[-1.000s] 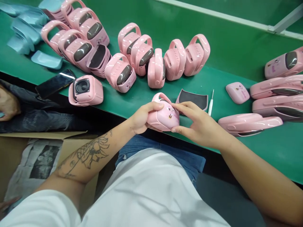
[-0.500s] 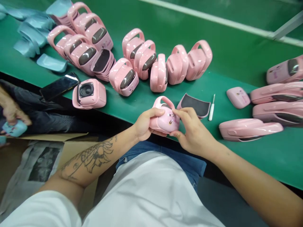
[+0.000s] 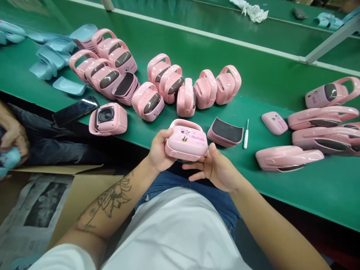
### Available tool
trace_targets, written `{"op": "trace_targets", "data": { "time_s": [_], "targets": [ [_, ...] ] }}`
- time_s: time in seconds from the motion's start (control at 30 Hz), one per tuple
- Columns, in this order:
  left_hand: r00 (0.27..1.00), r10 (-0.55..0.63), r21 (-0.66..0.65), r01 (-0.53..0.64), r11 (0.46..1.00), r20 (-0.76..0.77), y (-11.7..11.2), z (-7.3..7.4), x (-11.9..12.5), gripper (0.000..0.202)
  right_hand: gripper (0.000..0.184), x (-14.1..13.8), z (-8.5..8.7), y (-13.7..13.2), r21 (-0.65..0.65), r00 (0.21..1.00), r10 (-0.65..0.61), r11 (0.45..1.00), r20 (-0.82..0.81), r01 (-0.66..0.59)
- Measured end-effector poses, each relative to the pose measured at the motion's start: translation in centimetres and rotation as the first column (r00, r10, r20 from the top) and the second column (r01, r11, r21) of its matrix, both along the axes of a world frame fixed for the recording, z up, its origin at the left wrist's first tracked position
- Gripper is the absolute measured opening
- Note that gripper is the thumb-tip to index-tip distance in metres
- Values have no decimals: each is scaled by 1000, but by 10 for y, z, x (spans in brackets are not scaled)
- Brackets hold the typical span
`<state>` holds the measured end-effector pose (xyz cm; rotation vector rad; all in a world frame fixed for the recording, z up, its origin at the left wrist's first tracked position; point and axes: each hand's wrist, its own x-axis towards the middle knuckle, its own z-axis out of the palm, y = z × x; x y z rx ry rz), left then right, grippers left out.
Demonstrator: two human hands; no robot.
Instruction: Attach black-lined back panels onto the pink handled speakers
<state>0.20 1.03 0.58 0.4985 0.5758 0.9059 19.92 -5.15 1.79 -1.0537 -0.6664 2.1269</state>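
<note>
Green workbench [image 3: 270, 180]: pink speaker [image 3: 186, 141] gripped in left hand [image 3: 160, 148]; open right hand [image 3: 213, 168] just below its corner.

Gap between speaker shell [image 3: 225, 131] and screwdriver [image 3: 246, 138]

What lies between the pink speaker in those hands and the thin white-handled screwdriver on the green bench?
A curved pink plastic shell with a dark pad, in the head view.
</note>
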Motion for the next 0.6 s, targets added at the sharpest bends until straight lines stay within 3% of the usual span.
{"op": "trace_targets", "data": {
  "time_s": [0.2, 0.4, 0.5, 0.6],
  "targets": [
    [998, 45, -49, -47, 998, -48, -5, -7, 4, 60, 66, -5, -6, 2, 7, 996, -89, 996, -1, 89],
    [995, 93, -64, -96, 993, -34, -12, -21, 10, 58, 65, -8, -22, -5, 130, 978, -192, 975, 86, 180],
    [994, 83, -3, -83, 997, -65, -13, -27, 3, 59, 64, -4, -21, -11, 280, 955, -219, 947, 199, 159],
    [981, 124, 116, -108, 987, -147, -11, -24, -2, 62, 73, -1, -12, -15, 469, 869, -278, 881, 409, 61]
  ]
}}
